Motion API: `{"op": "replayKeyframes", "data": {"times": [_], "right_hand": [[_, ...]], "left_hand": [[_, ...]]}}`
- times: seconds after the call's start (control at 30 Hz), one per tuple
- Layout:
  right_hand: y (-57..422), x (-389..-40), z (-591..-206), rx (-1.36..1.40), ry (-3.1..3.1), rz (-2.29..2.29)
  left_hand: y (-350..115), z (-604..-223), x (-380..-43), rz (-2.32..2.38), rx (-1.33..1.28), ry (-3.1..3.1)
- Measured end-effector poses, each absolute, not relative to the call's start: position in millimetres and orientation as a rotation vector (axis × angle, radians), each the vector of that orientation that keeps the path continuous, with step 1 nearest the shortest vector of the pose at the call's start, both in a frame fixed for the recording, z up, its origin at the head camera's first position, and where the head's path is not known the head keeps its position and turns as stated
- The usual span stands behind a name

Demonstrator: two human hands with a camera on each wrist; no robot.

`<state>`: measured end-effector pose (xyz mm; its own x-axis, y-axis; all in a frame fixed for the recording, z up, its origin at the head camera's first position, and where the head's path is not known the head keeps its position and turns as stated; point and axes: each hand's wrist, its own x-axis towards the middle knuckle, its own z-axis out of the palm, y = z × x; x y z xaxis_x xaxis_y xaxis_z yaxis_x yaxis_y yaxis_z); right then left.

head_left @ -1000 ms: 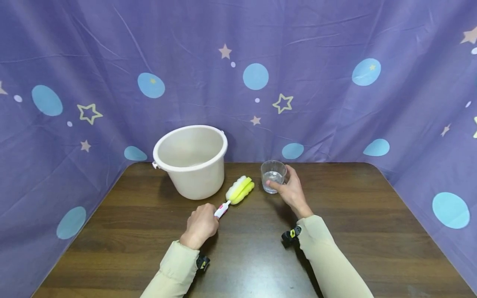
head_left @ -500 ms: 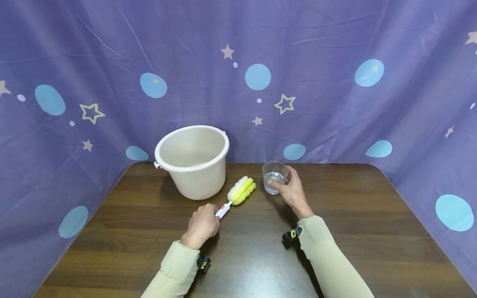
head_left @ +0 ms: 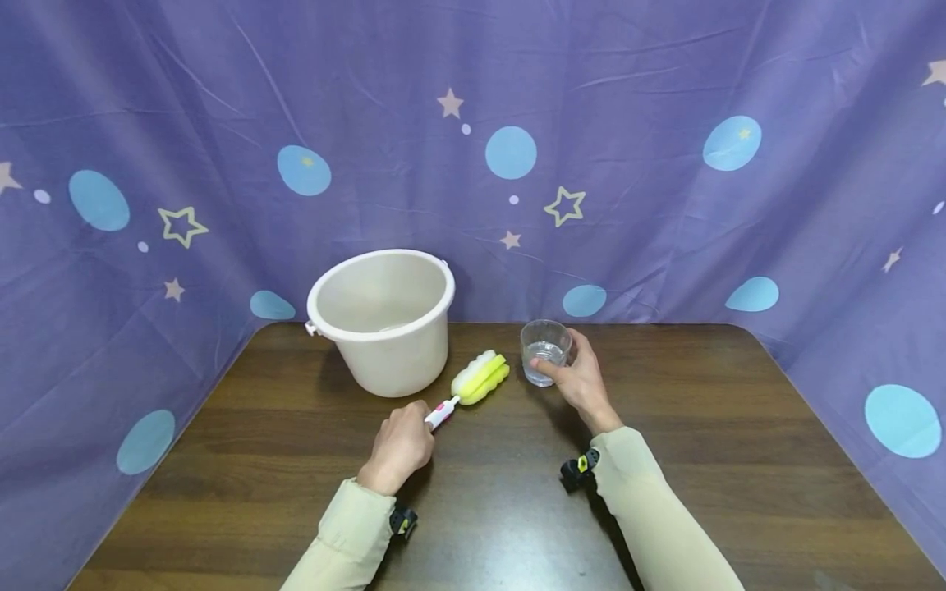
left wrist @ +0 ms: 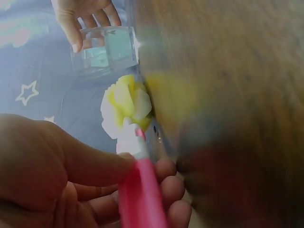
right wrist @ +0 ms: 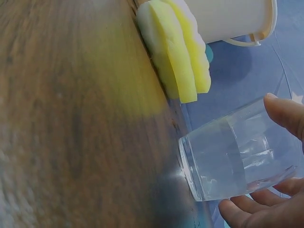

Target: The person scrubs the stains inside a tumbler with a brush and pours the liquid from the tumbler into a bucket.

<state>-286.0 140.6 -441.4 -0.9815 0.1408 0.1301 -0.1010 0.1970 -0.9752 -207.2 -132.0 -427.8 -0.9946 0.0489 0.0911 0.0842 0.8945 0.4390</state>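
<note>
My left hand (head_left: 401, 443) grips the pink-and-white handle (left wrist: 142, 190) of a bottle brush, thumb on top and fingers curled beneath. The brush's yellow-and-white sponge head (head_left: 480, 377) points away to the right, low over the table, between the bucket and the glass. With thumb and fingers on opposite sides, my right hand (head_left: 584, 380) holds a clear drinking glass (head_left: 543, 349). Clear liquid fills part of the glass, which stands upright. In the right wrist view the sponge head (right wrist: 178, 52) lies a short way from the glass's base (right wrist: 192, 168).
A large white bucket (head_left: 414, 361) stands at the back left of the brown wooden table (head_left: 702, 410), just behind the sponge head. Its inside wall shows through the wide top. A purple curtain (head_left: 636, 98) with stars and blue dots hangs behind the table and along both sides.
The brush head has shifted very slightly to the right in the head view, where the whole scene also drifted a little. Both hands keep their hold on the brush and the glass.
</note>
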Motion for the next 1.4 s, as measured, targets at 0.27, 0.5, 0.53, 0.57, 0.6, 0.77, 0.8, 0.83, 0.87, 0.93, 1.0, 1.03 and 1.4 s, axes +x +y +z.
{"op": "replayKeyframes", "data": {"times": [0.27,0.5,0.53,0.57,0.6,0.77,0.8,0.83,0.87,0.93,1.0,1.03,1.4], "right_hand": [[139.7,-286.0,-441.6,-0.045,-2.248,1.925],[140.5,-286.9,-442.1,-0.038,-2.276,1.901],[140.4,-287.0,-442.0,-0.037,-2.281,1.894],[140.6,-287.0,-442.1,-0.030,-2.285,1.891],[140.6,-287.0,-441.9,-0.027,-2.287,1.891],[140.7,-286.7,-442.3,-0.044,-2.279,1.926],[140.5,-286.8,-442.1,-0.051,-2.274,1.937],[140.4,-286.8,-442.2,-0.053,-2.269,1.947],[140.3,-286.9,-442.0,-0.056,-2.263,1.955],[139.9,-286.8,-441.5,-0.060,-2.255,1.962],[139.5,-286.6,-441.0,-0.053,-2.253,1.962],[139.5,-286.7,-440.9,-0.047,-2.252,1.958],[139.5,-287.2,-443.3,-0.052,-2.268,1.951]], "left_hand": [[-132.1,-429.1,-208.7,-0.775,-0.083,-2.959],[-131.6,-430.3,-210.2,-0.777,-0.056,-2.951],[-131.4,-430.5,-210.5,-0.777,-0.052,-2.952],[-131.3,-430.7,-210.7,-0.774,-0.049,-2.952],[-131.1,-430.9,-210.9,-0.773,-0.047,-2.952],[-130.9,-431.0,-210.9,-0.765,-0.050,-2.945],[-131.0,-430.8,-210.8,-0.764,-0.051,-2.942],[-131.2,-430.5,-210.7,-0.764,-0.055,-2.938],[-131.4,-430.2,-210.6,-0.766,-0.056,-2.934],[-131.9,-429.1,-210.5,-0.765,-0.064,-2.925],[-132.5,-428.0,-210.3,-0.765,-0.070,-2.915],[-132.7,-427.6,-210.3,-0.764,-0.074,-2.910],[-135.1,-422.7,-209.5,-0.770,-0.103,-2.844]]}}
